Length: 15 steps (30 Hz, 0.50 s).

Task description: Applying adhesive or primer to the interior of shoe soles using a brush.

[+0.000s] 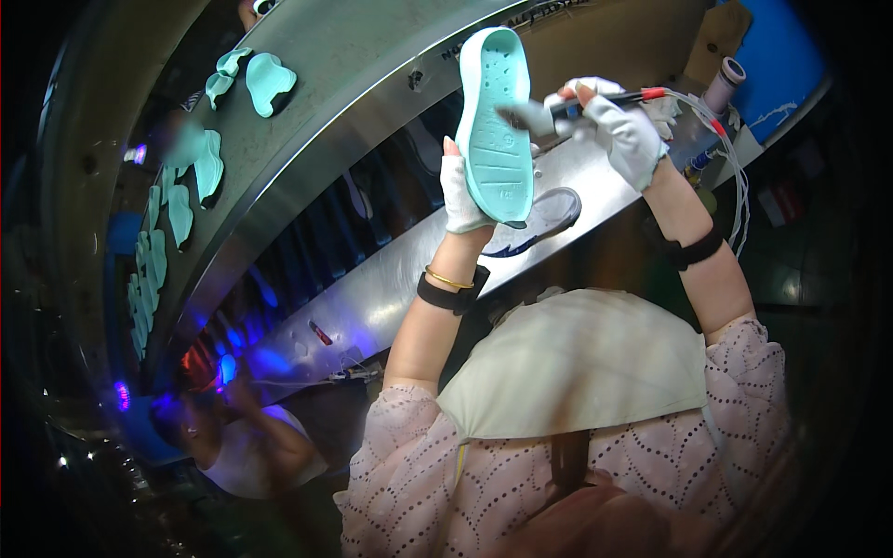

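Note:
My left hand (pixel 462 200), in a white glove with bare fingertips, holds up a mint-green shoe sole (pixel 495 172) by its side and lower end. The sole's hollowed inner face, with ridges and small dimples, is turned towards me. In my gloved right hand (pixel 625 144) is a brush (pixel 530 116) with a dark handle, pinched between the fingers. Its blurred bristles are at the right rim of the sole; whether they touch it I cannot tell. Thin clear tubes (pixel 739 172) with red bands trail from the handle. Below the held sole, a grey shoe piece (pixel 556 212) lies on the metal bench (pixel 409 260).
At the left, a curved belt (pixel 316 46) with a metal edge carries several mint-green soles (pixel 270 84). Another person (pixel 260 446) works at lower left beside blue light. A pale cylinder (pixel 724 86) stands at the right. A small red object (pixel 320 333) lies on the bench.

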### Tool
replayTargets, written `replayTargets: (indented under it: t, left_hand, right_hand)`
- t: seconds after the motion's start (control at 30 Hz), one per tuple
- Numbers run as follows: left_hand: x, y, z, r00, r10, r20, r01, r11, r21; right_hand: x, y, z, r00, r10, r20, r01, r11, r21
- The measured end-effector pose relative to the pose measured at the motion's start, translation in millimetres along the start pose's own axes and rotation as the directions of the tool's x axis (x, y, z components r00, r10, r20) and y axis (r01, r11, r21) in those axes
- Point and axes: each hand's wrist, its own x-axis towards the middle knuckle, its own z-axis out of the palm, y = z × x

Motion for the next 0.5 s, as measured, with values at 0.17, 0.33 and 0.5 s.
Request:
replayTargets:
  t: [0.17,0.33,0.5]
  left_hand:
    - [5.9,14.4,7.0,0.995,0.061,0.073,-0.064,0.998,0.028]
    - [6.9,39.4,-1.4,0.990,0.132,0.044,-0.135,0.987,0.084]
    - [53.1,98.7,13.3,0.975,0.166,0.145,-0.166,0.986,-0.013]
  right_hand:
    - [9.9,-7.4,11.2,0.787,-0.473,0.397,0.609,0.702,-0.370]
    - [-23.1,-28.7,17.0,0.728,-0.272,0.629,0.650,0.568,-0.506]
    - [-11.7,-37.6,6.6,0.835,-0.430,0.344,0.542,0.752,-0.375]
